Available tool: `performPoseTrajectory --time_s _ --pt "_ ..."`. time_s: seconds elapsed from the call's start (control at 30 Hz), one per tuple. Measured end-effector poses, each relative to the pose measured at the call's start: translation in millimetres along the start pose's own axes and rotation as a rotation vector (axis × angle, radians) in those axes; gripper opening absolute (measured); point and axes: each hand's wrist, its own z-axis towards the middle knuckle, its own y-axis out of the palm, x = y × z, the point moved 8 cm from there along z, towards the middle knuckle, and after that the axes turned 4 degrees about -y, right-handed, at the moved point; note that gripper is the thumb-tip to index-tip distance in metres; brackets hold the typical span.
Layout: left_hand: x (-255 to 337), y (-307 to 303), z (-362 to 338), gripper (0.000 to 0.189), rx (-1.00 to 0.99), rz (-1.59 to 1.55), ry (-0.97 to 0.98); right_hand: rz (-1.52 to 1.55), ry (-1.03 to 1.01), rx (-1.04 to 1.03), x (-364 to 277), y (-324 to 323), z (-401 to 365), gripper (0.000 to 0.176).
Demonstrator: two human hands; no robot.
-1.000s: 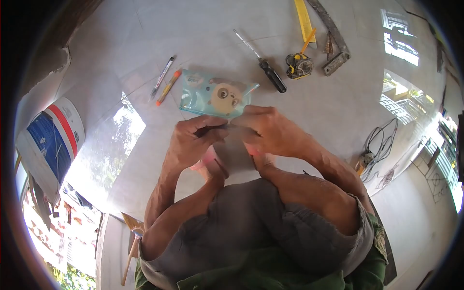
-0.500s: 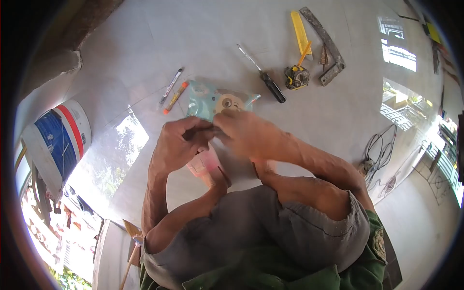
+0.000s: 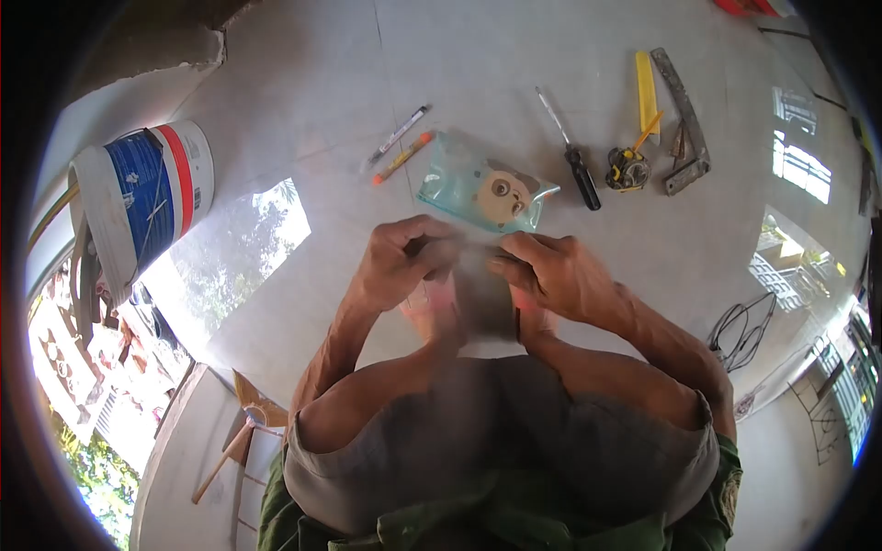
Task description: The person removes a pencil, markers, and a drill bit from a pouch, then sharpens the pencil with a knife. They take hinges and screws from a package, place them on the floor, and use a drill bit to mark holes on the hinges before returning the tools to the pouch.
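My left hand (image 3: 404,264) is closed, thumb and fingers pinched, above my left foot. Facing it, my right hand (image 3: 554,273) is pinched shut in the same way. Whatever lies in the fingertips is blurred and too small to name. Just beyond both hands, a teal plastic pouch (image 3: 452,186) with a cartoon animal face rests on the floor. An orange marker (image 3: 402,159) and a slim pen (image 3: 397,136) lie at its upper left. A black-handled screwdriver (image 3: 580,174) is to the right of the pouch.
Farther right are a tape measure (image 3: 628,169), a flat yellow strip (image 3: 647,92) and a worn metal square (image 3: 684,115). A white, blue and red bucket (image 3: 188,170) lies on its side at left. Dark cables (image 3: 742,332) sit at right, a trowel-like tool (image 3: 250,418) at lower left.
My hands, which met at the pouch's lower edge, have drawn apart and now leave a gap between them. The pouch shows more fully. The view has shifted, moving floor items rightward.
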Motion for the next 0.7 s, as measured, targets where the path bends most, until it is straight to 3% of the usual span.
performPoseTrajectory --time_s 0.1,0.2,0.3,0.37,0.4,0.47,0.53,0.6,0.67,0.7 --pt "8 -5 -2 0.011 0.041 -0.059 0.065 0.198 0.232 0.005 6 9 7 0.018" --pt "28 -12 -4 0.012 0.064 0.051 0.09 1.097 0.822 -0.145 38 44 1 0.026" --pt "55 -24 8 0.014 0.113 0.259 0.118 1.167 0.936 -0.187 51 45 10 0.024" --pt "59 -41 33 0.016 0.147 0.446 0.166 0.639 0.606 0.039 59 27 39 0.033" --pt "53 -67 44 0.016 0.248 0.355 0.184 0.376 0.445 0.147 55 18 46 0.04" --pt "41 -126 63 0.017 0.436 0.291 0.231 -0.259 0.118 0.203 36 5 44 0.051" --pt "30 -165 65 0.018 0.606 0.347 0.26 -0.598 -0.04 0.131 32 27 30 0.059" --pt "28 -163 68 0.019 0.701 0.602 0.344 -0.68 -0.031 -0.04 50 52 23 0.065" --pt "33 -147 58 0.018 0.871 1.042 0.482 -0.532 -0.018 0.038 68 43 25 0.055" --pt "36 -131 49 0.019 0.841 0.979 0.52 -0.457 0.0 0.062 77 38 24 0.049"
